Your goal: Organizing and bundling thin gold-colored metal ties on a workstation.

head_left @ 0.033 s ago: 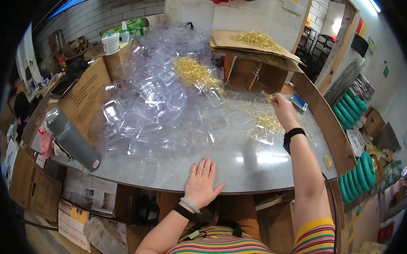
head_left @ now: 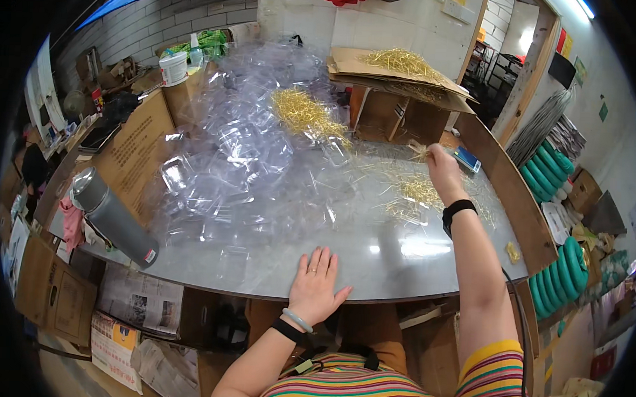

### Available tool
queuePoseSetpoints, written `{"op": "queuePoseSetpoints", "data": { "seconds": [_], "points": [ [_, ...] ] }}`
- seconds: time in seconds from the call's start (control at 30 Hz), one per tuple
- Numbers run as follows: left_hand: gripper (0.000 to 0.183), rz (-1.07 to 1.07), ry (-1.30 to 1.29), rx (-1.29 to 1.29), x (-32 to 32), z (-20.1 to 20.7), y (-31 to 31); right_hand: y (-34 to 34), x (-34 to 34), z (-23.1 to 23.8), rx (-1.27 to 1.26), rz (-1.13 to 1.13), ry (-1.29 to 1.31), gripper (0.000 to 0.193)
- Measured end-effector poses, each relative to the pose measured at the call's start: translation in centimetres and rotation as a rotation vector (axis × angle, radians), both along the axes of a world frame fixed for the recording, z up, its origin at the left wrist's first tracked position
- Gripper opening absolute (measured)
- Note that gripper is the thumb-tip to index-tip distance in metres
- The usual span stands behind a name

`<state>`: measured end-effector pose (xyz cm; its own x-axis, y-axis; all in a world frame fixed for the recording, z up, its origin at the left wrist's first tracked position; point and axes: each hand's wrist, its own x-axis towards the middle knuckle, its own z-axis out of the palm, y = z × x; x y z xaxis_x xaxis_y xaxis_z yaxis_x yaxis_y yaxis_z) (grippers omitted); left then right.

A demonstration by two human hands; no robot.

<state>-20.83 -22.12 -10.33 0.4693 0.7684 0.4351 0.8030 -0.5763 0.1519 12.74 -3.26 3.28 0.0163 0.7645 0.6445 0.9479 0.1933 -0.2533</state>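
here, thin, wispy gold strips are pinched in the right hand, the left hand spread flat.

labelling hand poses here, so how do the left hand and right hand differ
The left hand lies palm down near the front edge of the table, while the right hand is farther out, beside loose gold strands. The left hand's fingers are straight; the right hand's are curled, apparently pinching a small gold bunch. The left hand wears a pale bangle and black band; the right hand, only a dark band. Both hands are bare.
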Motion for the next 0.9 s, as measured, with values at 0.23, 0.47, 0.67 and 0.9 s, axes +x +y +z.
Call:
{"op": "queuePoseSetpoints", "data": {
  "seconds": [0.23,0.47,0.67,0.9],
  "points": [
    [0.082,0.017,0.030,-0.051,0.1,-0.2,0.1,-3.5,-5.6,0.6,0.023,0.117,-0.077,0.010],
    [0.091,0.042,-0.016,-0.109,-0.1,0.0,-0.2,-13.5,-11.6,-5.9,-0.286,0.342,-0.071,0.019],
    [0.091,0.042,-0.013,-0.104,0.1,-0.1,-0.1,-17.7,-10.6,-5.9,-0.400,0.461,-0.042,0.058],
    [0.089,0.039,0.006,-0.110,0.1,0.4,-0.1,-22.3,-8.3,-10.0,-0.430,0.197,0.119,0.065]
  ]
}}
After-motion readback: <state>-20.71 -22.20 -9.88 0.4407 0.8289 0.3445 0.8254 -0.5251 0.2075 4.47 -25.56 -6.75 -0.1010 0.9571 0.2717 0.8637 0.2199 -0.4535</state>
